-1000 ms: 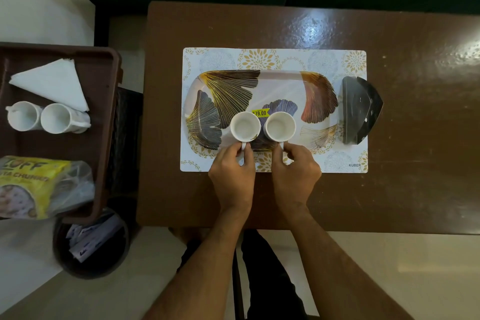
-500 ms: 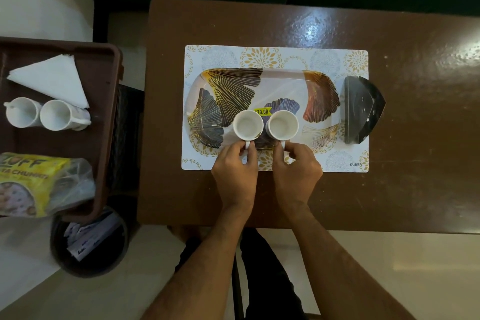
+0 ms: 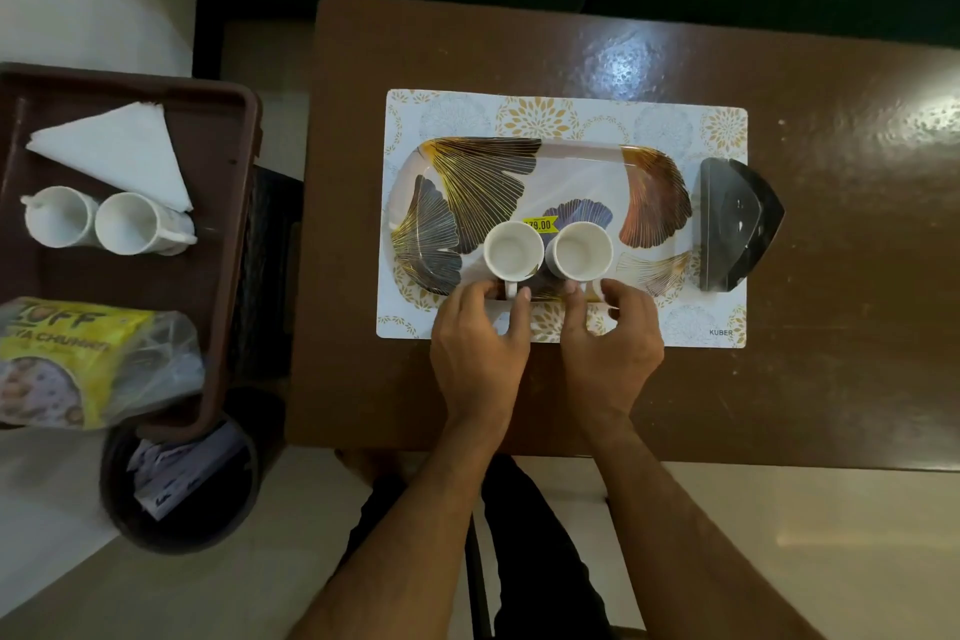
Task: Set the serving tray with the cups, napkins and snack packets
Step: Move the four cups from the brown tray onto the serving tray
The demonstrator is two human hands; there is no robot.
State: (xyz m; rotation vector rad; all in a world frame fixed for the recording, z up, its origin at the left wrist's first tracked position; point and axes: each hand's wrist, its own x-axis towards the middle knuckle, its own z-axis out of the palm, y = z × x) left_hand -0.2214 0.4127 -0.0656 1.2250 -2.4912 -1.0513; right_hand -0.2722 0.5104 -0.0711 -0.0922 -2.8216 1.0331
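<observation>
1. Pinching cup handles: left hand [image 3: 480,353] grip holds the handle of the left cup [image 3: 513,252] between thumb and forefinger; right hand [image 3: 609,351] grip does likewise on the right cup [image 3: 583,251]
2. Both cups stand upright on the serving tray [image 3: 582,172], just ahead of the grips, nearly touching each other
3. Step in hand, by my reading: seating the first two cups
4. Well left of the left grip, off the desk [image 3: 831,379], a brown bin [image 3: 228,182] carries two more cups [image 3: 101,222], a folded napkin [image 3: 117,148] and a snack packet [image 3: 67,361]
5. Next move calls for letting go of both handles, then reaching left to the bin
</observation>
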